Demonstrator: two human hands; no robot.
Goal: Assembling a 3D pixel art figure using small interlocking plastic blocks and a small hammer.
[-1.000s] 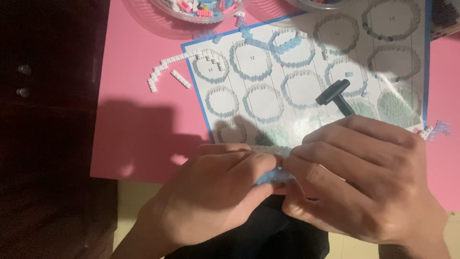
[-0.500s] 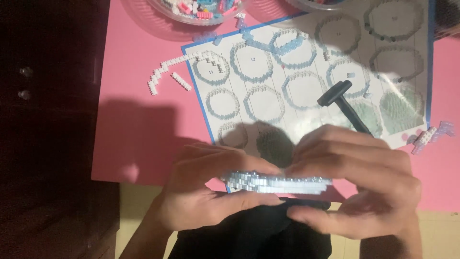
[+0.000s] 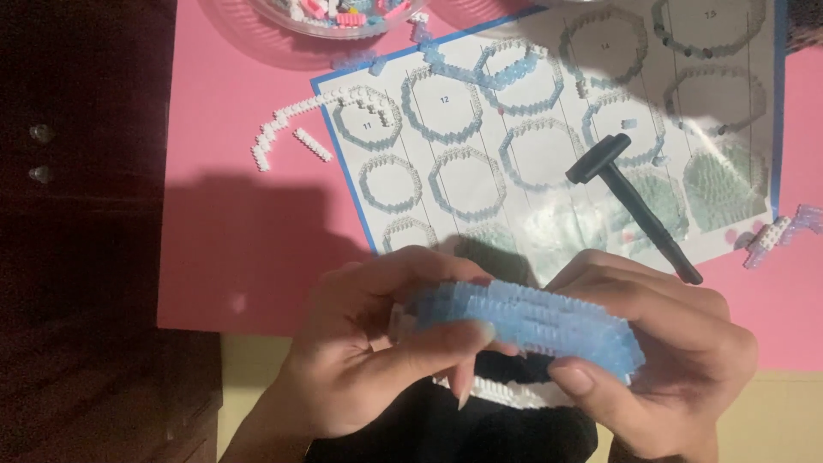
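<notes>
Both my hands hold a flat, oval stack of tiny pale blue building blocks (image 3: 531,321) edge-on in front of me. My left hand (image 3: 360,351) grips its left end with thumb and fingers. My right hand (image 3: 660,343) wraps its right end, thumb pressed on the near side. A white layer of blocks (image 3: 514,393) shows under the blue one. Behind the hands lies a white instruction sheet (image 3: 480,184) with a blue border, covered in block rings. A black T-shaped tool (image 3: 630,201) rests on the sheet.
A pink mat (image 3: 240,223) covers the table. A curved white block strip (image 3: 279,129) lies left of the sheet. A clear bowl of loose mixed blocks (image 3: 343,13) sits at the top edge. A small white and lilac block piece (image 3: 776,233) lies at the right. Dark furniture (image 3: 77,214) stands to the left.
My hands have lifted the blue block piece from low near my lap and turned it so its long edge faces me; the view has shifted slightly.
</notes>
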